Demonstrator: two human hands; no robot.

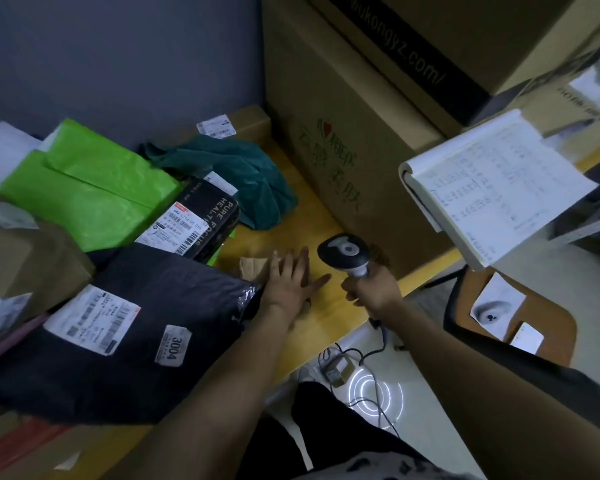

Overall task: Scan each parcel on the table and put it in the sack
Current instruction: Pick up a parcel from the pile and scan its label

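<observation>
now, left fingers (302,263) wide, flat on a brown parcel (252,268); right fingers (351,287) tight round the scanner (343,249)

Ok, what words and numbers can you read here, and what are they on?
"3004": white sticker on the big black plastic bag.
"PURE HEALT FOCUS": small black packet, one letter covered.
"ukongyz.com/": black strip along the stacked brown cardboard boxes.
Too blurred: white shipping labels, handwritten white notebook, green print on those boxes.
</observation>
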